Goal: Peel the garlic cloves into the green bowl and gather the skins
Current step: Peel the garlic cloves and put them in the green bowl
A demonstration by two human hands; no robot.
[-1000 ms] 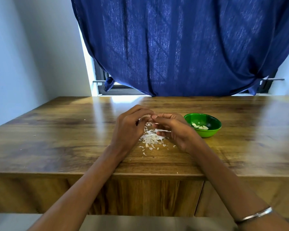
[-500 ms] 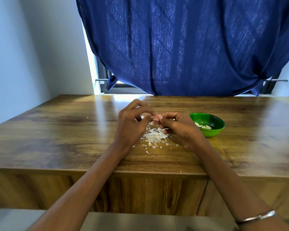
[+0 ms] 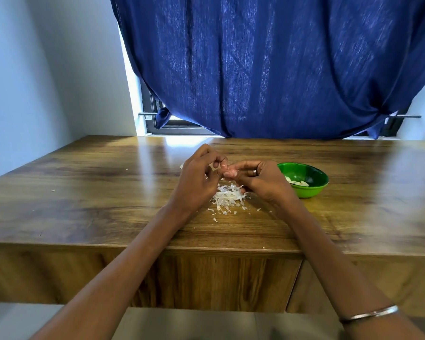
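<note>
My left hand [image 3: 196, 177] and my right hand [image 3: 260, 180] meet fingertip to fingertip above the table, pinching a small garlic clove [image 3: 230, 173] between them; most of the clove is hidden by the fingers. Directly below the hands lies a heap of white garlic skins [image 3: 227, 196], with loose flakes scattered toward me. The green bowl [image 3: 312, 176] stands just right of my right hand and holds a few peeled cloves [image 3: 297, 182].
The wooden table [image 3: 84, 192] runs wide to both sides, its front edge close to me. A blue curtain [image 3: 268, 69] hangs over the window behind the far edge. Tiny skin flakes [image 3: 53, 190] lie on the left part of the table.
Both hands stay together over the skin heap, and the fingers have shifted slightly on the clove. The camera has tilted a little, so the scene sits slightly differently in view.
</note>
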